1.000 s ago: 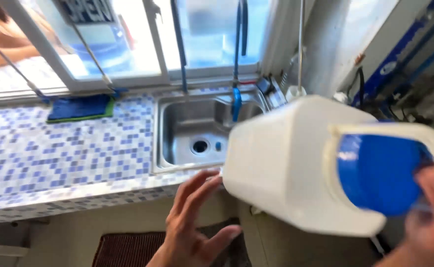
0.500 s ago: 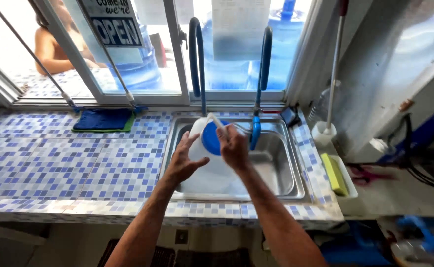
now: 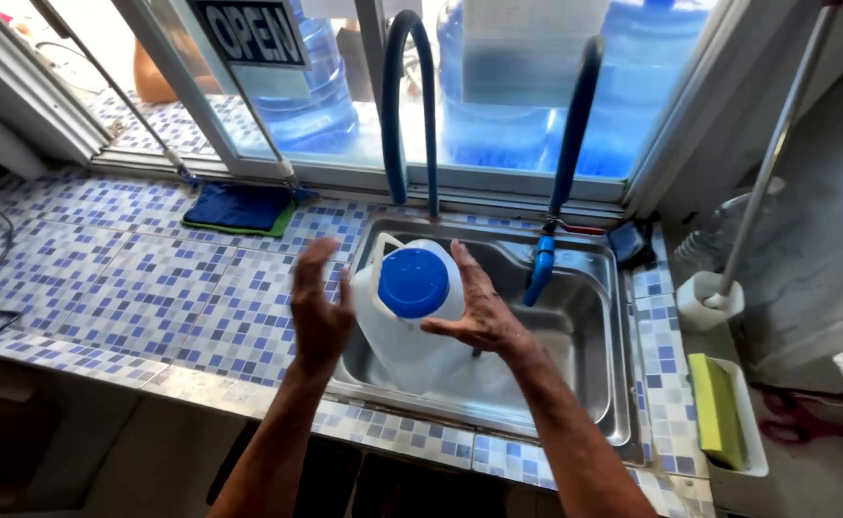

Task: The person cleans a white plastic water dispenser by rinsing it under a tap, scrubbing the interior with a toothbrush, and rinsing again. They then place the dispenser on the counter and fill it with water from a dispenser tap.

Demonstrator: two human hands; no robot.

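Note:
A white plastic jug point(image 3: 397, 341) with a round blue cap point(image 3: 413, 282) stands upright in the steel sink point(image 3: 589, 336), toward its left side. My left hand point(image 3: 318, 312) is raised beside the jug's left wall, fingers apart, slightly blurred; I cannot tell whether it touches. My right hand point(image 3: 479, 307) lies flat against the jug's right shoulder, fingers stretched up and thumb pointing toward the cap, not wrapped around anything.
Two blue hoses point(image 3: 394, 115) point(image 3: 560, 192) hang over the sink from the window. A blue cloth point(image 3: 239, 206) lies on the blue mosaic counter point(image 3: 133, 278). A green sponge point(image 3: 717, 408) sits in a white tray at right, behind it a white holder point(image 3: 709, 299) with a pole. Large blue water bottles point(image 3: 632, 86) stand outside.
The jug came from held in the air down into the sink. My hands gripped it half a second ago; now the left one has drawn off its side and both are spread.

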